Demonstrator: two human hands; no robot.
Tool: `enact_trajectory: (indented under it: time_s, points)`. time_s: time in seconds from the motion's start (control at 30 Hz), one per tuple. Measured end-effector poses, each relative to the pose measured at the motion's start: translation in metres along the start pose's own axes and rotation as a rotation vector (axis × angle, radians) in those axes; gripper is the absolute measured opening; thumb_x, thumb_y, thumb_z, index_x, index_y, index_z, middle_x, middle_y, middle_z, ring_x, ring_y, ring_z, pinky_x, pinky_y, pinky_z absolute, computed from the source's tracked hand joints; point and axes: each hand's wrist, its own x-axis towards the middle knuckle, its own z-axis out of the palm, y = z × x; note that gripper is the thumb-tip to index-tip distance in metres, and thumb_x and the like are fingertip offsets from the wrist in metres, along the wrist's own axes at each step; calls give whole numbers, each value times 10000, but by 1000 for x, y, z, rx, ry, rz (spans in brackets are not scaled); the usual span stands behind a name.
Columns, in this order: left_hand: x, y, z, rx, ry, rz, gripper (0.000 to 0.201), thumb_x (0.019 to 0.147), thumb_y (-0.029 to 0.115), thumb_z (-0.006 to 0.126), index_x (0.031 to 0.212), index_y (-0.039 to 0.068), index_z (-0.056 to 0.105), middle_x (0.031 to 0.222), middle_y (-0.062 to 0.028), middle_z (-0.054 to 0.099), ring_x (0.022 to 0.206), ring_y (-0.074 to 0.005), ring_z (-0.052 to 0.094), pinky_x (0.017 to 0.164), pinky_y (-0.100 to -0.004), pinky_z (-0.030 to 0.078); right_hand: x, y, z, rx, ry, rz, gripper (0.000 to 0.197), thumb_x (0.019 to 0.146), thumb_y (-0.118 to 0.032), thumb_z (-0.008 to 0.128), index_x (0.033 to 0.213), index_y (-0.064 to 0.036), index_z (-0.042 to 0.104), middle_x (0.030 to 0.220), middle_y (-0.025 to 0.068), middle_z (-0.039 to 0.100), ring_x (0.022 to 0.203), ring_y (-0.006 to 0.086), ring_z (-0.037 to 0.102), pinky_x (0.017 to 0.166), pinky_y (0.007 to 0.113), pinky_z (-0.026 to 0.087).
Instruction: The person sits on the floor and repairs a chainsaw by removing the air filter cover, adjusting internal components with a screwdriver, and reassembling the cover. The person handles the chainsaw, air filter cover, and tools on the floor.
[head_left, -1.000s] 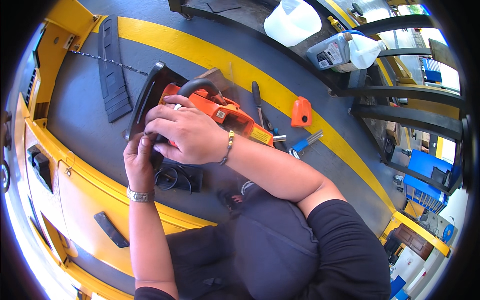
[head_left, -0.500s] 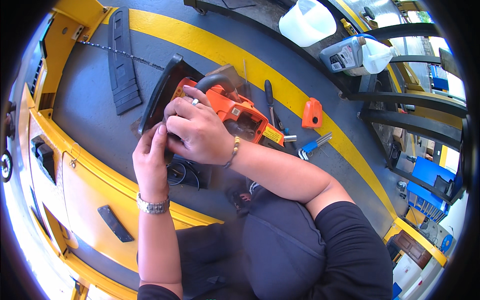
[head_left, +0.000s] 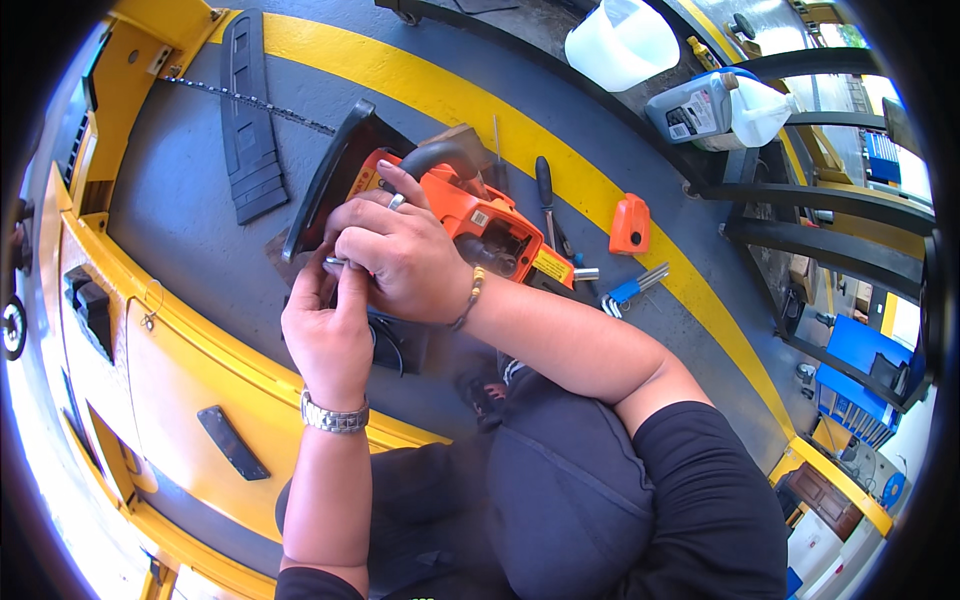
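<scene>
An orange chainsaw [head_left: 478, 214] lies on the grey floor in front of me, its toothed chain [head_left: 250, 101] pointing to the far left. Over its near side, my left hand [head_left: 332, 335] and my right hand [head_left: 405, 255] meet with their fingertips together. Between the left thumb and fingers shows a small shiny metal piece [head_left: 336, 261], too small to name. The right hand's fingers are curled against the same spot, hiding what they grip. Behind the hands rises the saw's black front guard [head_left: 325, 180].
A black bar cover [head_left: 250, 130] lies at the far left. Right of the saw are a screwdriver [head_left: 544, 185], an orange cover [head_left: 630, 226] and a blue-held hex key set [head_left: 632, 288]. A dark phone-like slab [head_left: 232, 443] rests on a yellow panel. A white bucket [head_left: 620, 45] stands far right.
My left hand has shifted right and slightly nearer, its thumb now drawn up beside the right fingers. A small metal piece has come into sight between the fingertips.
</scene>
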Motion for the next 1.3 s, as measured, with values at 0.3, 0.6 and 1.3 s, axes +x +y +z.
enact_trajectory:
  time_s: [0.3, 0.6, 1.3]
  points:
    - [2, -9, 2, 87, 118, 129, 198, 999, 118, 700, 1131, -25, 664, 988, -66, 722, 850, -94, 647, 793, -249, 532, -1, 0, -5, -16, -60, 15, 304, 795, -203, 822, 1052, -146, 672, 1066, 12, 711, 1088, 215, 683, 1211, 506, 305]
    - [15, -47, -14, -114, -4, 295, 272, 1104, 181, 548, 1221, -35, 665, 1097, -80, 713, 997, -112, 631, 887, -272, 527, 3, 0, -9, -22, -54, -15, 319, 827, -217, 807, 1126, -180, 704, 1076, 4, 708, 1030, 195, 692, 1167, 470, 355]
    - [32, -32, -36, -474, -343, -131, 346, 1086, 194, 554, 1329, -41, 624, 1202, -82, 689, 1074, -129, 637, 937, -275, 512, 10, -6, -20, -98, -241, 22, 318, 839, -218, 798, 1140, -191, 698, 1089, 29, 690, 1037, 233, 685, 1186, 516, 340]
